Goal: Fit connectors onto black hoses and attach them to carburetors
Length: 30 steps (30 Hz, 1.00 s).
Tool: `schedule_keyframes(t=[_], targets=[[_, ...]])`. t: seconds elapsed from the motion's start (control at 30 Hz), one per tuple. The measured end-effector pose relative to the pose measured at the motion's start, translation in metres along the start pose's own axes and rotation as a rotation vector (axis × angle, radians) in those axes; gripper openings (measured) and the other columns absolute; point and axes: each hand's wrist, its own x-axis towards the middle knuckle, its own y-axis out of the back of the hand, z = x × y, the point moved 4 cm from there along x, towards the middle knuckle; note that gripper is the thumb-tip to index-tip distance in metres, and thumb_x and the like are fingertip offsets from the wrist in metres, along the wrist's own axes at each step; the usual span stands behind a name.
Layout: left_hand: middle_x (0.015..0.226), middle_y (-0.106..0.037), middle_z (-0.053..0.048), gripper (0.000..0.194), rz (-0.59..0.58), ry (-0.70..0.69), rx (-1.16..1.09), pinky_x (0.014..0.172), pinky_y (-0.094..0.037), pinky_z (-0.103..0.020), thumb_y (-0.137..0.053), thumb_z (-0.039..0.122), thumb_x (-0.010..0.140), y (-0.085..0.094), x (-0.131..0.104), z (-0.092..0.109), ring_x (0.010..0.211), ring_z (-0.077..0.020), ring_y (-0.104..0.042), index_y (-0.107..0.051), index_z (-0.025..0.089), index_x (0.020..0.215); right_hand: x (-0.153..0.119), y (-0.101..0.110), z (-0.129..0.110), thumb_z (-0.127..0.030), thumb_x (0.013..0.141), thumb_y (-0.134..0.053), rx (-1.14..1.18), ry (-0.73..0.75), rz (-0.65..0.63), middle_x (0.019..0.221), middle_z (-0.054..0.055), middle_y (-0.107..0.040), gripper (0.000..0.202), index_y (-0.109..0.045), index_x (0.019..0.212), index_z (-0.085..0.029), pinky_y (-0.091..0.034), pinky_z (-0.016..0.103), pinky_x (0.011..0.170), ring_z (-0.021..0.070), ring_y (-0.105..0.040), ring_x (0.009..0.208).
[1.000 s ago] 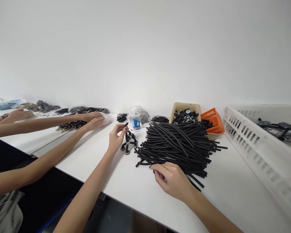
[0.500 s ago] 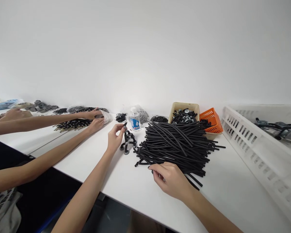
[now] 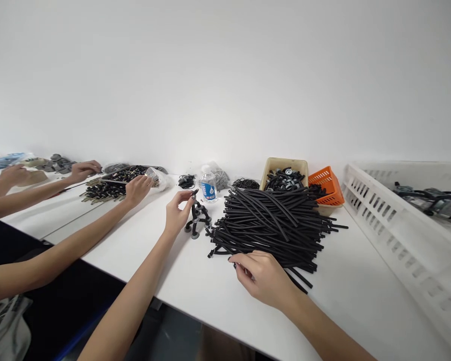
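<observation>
My left hand (image 3: 177,213) pinches a small black rubber piece (image 3: 194,192) between thumb and forefinger. Just below it, several black bent tubes with grey round ends (image 3: 196,220) stand in a cluster on the table; whether the pinched piece joins them I cannot tell. My right hand (image 3: 261,278) is closed in a pinch at the near left edge of a big pile of black hoses (image 3: 270,225). Something small and dark shows at its fingertips, too small to name. Small fittings sit on the left ends of some hoses.
A clear bottle with a blue label (image 3: 208,185) stands behind my left hand. Beyond the hoses are a beige bin (image 3: 263,173) of black and metal parts and an orange basket (image 3: 334,188). A white crate (image 3: 391,240) lines the right. A co-worker's hands (image 3: 139,189) work at left.
My two hands have stayed almost still. The co-worker's hands have moved apart, one going left, away from the plastic bag, and uncovering a tray of small parts.
</observation>
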Motion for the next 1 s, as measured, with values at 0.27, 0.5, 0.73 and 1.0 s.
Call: schedule_keyframes(t=[0.27,0.5,0.73,1.0], targets=[[0.094,-0.072,-0.007,0.026,0.0,-0.023,0.026,0.085,-0.056,-0.034,-0.062,0.038,0.087,0.0004,-0.0006,0.0037,0.086,-0.02,-0.069,-0.065,0.018,0.103,-0.0011,-0.0006,0.0002,-0.009,0.088,-0.049,0.006,0.002,0.003,0.064,-0.002,-0.066,0.023,-0.065,0.098,-0.021,-0.042,0.026,0.063,0.0135,-0.057,0.056],[0.092,-0.072,-0.006,0.025,0.04,-0.029,0.066,0.083,-0.056,-0.033,-0.063,0.037,0.085,0.0025,-0.0008,0.0047,0.084,-0.0192,-0.069,-0.066,0.018,0.102,-0.0019,-0.0012,0.0004,-0.009,0.087,-0.05,0.012,0.001,0.005,0.067,-0.002,-0.068,0.022,-0.065,0.098,-0.021,-0.042,0.026,0.063,0.0137,-0.058,0.058],[0.091,-0.071,-0.005,0.024,0.052,-0.031,0.057,0.083,-0.056,-0.032,-0.063,0.034,0.086,0.0039,-0.0009,0.0048,0.083,-0.0179,-0.069,-0.065,0.017,0.103,0.0004,-0.0018,0.0011,-0.009,0.087,-0.05,0.006,-0.022,-0.031,0.064,-0.002,-0.066,0.022,-0.065,0.098,-0.021,-0.04,0.025,0.063,0.0132,-0.056,0.057],[0.09,-0.071,-0.005,0.025,0.034,-0.025,0.068,0.084,-0.056,-0.034,-0.063,0.035,0.085,0.0028,-0.0005,0.0042,0.083,-0.0185,-0.069,-0.065,0.017,0.104,-0.0009,-0.0022,0.0011,-0.009,0.087,-0.05,0.017,-0.031,-0.036,0.068,-0.002,-0.068,0.022,-0.065,0.098,-0.021,-0.04,0.025,0.064,0.0131,-0.057,0.058]])
